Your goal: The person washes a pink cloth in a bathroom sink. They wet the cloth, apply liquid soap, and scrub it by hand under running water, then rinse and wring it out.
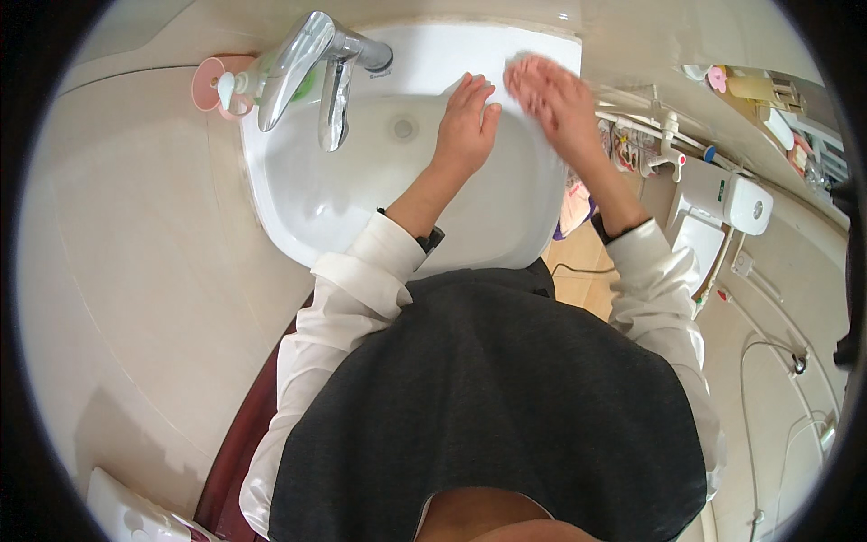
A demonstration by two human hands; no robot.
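A white washbasin [325, 196] lies before me, with a round drain [403, 129] in its bowl. My left hand [467, 125] is over the back right part of the bowl, fingers apart, holding nothing. At the basin's back right corner is my right hand [552, 101], blurred, palm partly turned up; I see no object in it. Whether it touches the rim I cannot tell. A chrome mixer tap [298, 68] with a lever stands at the back left, and no water shows beneath it.
Left of the tap are a pink cup [206, 85] and a pump bottle [247, 88]. A toilet [698, 240] with its cistern, white pipes [643, 125] and a shelf of toiletries [752, 101] are at the right. A dark cord [582, 271] lies on the tiled floor.
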